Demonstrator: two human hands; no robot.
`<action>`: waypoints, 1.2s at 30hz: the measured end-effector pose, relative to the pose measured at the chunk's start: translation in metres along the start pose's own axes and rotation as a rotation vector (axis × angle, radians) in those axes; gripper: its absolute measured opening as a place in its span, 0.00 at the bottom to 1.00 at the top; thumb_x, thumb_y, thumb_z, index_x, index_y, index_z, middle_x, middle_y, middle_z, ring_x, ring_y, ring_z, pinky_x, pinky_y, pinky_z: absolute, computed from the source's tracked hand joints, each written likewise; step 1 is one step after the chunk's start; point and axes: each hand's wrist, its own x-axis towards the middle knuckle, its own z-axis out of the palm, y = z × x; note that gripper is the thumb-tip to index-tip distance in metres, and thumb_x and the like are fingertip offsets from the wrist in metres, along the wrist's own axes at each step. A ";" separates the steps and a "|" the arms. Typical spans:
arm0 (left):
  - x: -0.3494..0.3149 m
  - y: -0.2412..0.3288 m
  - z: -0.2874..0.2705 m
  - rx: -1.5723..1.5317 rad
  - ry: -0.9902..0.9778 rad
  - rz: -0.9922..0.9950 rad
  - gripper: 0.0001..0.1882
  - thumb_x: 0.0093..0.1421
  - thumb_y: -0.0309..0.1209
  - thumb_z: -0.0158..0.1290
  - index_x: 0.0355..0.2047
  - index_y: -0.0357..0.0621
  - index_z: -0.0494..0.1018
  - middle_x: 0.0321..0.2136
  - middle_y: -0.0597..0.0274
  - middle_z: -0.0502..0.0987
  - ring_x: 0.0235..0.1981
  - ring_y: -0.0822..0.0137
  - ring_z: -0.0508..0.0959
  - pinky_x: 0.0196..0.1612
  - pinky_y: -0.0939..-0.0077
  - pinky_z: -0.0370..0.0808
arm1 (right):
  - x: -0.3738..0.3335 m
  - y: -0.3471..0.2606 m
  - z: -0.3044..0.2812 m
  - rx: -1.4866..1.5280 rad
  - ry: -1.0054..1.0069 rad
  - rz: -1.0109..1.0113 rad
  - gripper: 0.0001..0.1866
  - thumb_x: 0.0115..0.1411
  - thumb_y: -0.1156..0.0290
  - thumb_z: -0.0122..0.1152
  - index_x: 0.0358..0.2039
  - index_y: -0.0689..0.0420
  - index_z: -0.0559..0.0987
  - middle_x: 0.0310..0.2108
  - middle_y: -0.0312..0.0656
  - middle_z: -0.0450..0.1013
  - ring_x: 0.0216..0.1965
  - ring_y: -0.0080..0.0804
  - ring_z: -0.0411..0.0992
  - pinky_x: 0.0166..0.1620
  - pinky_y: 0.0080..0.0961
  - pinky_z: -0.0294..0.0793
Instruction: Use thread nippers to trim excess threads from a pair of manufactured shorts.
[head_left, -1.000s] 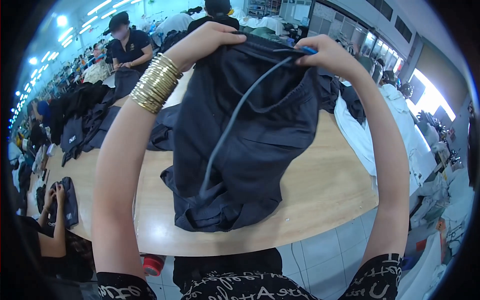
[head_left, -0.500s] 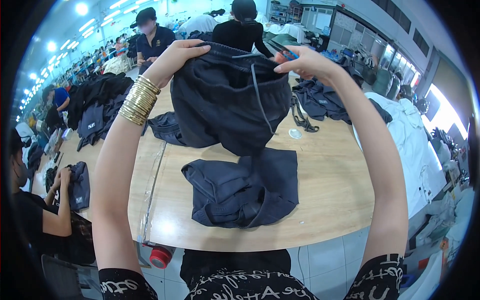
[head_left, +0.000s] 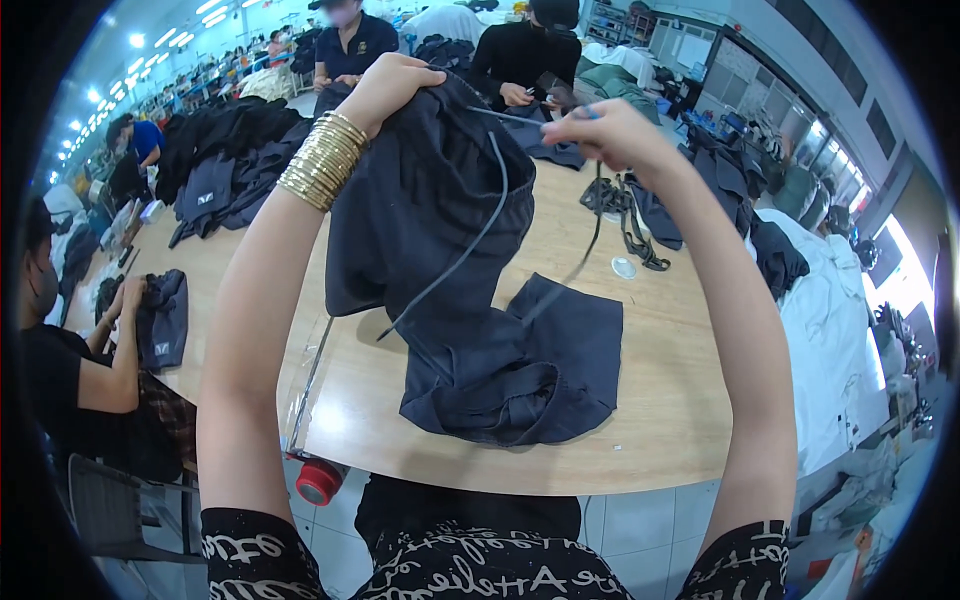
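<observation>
Raised in my left hand [head_left: 398,88], closed on its waistband, hangs a pair of dark navy shorts [head_left: 425,200]. A grey drawstring [head_left: 510,116] runs from the waistband to my right hand [head_left: 610,140], which pinches it with the fingers together; a loose length droops below that hand. Something small and blue shows at the right fingers, mostly hidden. The other cord end [head_left: 455,262] dangles down the front of the shorts. On the table below, a second dark navy garment [head_left: 560,350] lies folded, its elastic waistband toward me, partly overlapped by the hanging shorts.
The wooden table [head_left: 670,400] has black straps [head_left: 637,235] and a round white disc [head_left: 624,268] on its right. Dark garments pile up at the far left [head_left: 235,165]. White fabric [head_left: 815,330] lies to the right. Co-workers handle garments at the left and across the table.
My right hand has let go of the waistband and moved right and slightly down, drawing the drawstring out. The shorts have swung left, their opening narrowed. The view has shifted a little.
</observation>
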 end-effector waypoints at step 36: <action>-0.155 -0.090 -0.037 -0.778 -0.019 -0.486 0.11 0.61 0.29 0.51 0.40 0.34 0.74 0.34 0.62 0.79 0.32 0.76 0.78 0.38 0.85 0.74 | 0.101 -0.142 -0.100 -0.453 -0.164 0.101 0.11 0.56 0.64 0.64 0.26 0.59 0.82 0.12 0.33 0.68 0.10 0.17 0.58 0.13 0.18 0.53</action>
